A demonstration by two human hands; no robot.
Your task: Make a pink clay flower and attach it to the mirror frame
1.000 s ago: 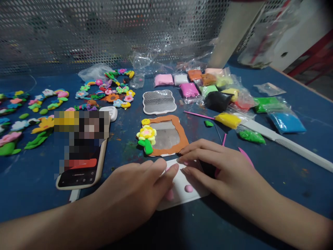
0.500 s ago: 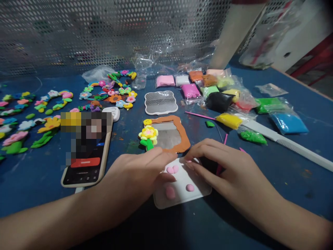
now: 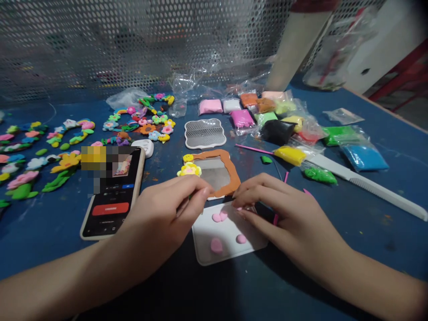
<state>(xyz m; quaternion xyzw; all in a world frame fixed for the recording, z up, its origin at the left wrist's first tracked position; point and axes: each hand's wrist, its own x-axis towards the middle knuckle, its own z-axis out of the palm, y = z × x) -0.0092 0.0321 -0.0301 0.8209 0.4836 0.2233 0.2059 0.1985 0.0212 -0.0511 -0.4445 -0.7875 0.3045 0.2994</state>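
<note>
My right hand is over the upper right corner of a small white board, thumb and fingers closed around a bit of pink clay that barely shows. Several pink clay pieces lie on the board: a touching pair, a larger round one and a small one. My left hand hovers at the board's upper left, thumb and forefinger pinched together; whatever is between them is hidden. Just behind stands a mirror framed in brown clay, with a yellow clay flower on its left side, partly covered by my left hand.
A phone lies left of my left arm, near many colourful clay flower decorations. Farther back are a second mirror and bagged clay. A white comb-like tool and pink sticks are at right.
My left hand has lifted back from the board toward the left, and its thumb has closed against the forefinger. My right hand stays at the board's corner. The view has shifted slightly.
</note>
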